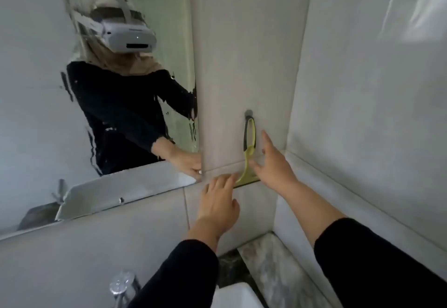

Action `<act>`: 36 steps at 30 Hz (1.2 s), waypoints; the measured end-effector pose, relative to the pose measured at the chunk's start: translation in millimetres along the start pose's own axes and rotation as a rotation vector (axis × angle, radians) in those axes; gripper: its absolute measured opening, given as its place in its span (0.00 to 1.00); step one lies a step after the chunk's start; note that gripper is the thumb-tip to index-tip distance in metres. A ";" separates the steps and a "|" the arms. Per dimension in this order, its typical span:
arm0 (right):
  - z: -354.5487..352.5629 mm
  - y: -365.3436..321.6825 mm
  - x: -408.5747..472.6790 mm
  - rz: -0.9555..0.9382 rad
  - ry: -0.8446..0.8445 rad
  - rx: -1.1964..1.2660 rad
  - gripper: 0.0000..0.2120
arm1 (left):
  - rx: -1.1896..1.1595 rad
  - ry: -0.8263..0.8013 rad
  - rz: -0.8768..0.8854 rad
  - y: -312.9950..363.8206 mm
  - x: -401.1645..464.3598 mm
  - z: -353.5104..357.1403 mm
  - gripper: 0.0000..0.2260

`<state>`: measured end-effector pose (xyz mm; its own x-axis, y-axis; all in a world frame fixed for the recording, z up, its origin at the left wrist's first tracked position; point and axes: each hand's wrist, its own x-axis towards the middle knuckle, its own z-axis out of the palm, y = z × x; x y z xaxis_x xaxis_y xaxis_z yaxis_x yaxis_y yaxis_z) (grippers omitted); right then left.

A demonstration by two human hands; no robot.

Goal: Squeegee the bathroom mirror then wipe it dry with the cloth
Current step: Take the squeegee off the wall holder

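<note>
Right of mirror (125, 90) edge, squeegee (249, 148) hooked, right hand (273, 165), left hand (217, 201) spread empty

Both arms wear long black sleeves that end just above the wrists, leaving the left hand (219, 207) and right hand (273, 165) bare, with no rings, watch or gloves to be seen. The left sleeve (183, 274) and right sleeve (377, 266) are plain, dark and loose, without visible markings. The mirror (121, 90) reflects the same black long-sleeved top, a beige headscarf draped over the shoulders, and a white headset (128, 38) with a broad front visor, a dark slot along its lower edge and white straps over the head.
</note>
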<state>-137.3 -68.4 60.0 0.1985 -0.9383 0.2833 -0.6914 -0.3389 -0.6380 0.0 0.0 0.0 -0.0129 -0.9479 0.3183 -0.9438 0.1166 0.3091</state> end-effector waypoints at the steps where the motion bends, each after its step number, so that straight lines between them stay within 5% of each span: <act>1: 5.3 -0.3 7.3 0.002 0.049 0.056 0.40 | 0.005 -0.004 -0.005 -0.5 5.0 6.0 0.30; 9: 38.3 2.0 33.7 -0.142 0.311 0.250 0.42 | 0.115 0.044 -0.040 -3.3 19.3 47.4 0.31; 21: 5.9 -49.7 -11.4 -0.095 0.271 0.312 0.43 | 0.074 0.453 -0.090 16.8 -27.3 10.5 0.20; 32: -10.3 -185.2 -105.5 -0.112 0.097 0.648 0.45 | 0.190 0.632 -0.194 -7.7 -126.9 -123.8 0.13; 36: -17.0 -223.2 -127.3 -0.306 0.199 0.208 0.46 | 0.292 0.643 -0.211 -23.8 -162.3 -183.8 0.14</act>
<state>-20.0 127.9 178.5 0.2211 -0.7672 0.6020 -0.4626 -0.6260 -0.6278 85.3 205.5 105.7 0.2902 -0.5700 0.7687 -0.9555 -0.2176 0.1994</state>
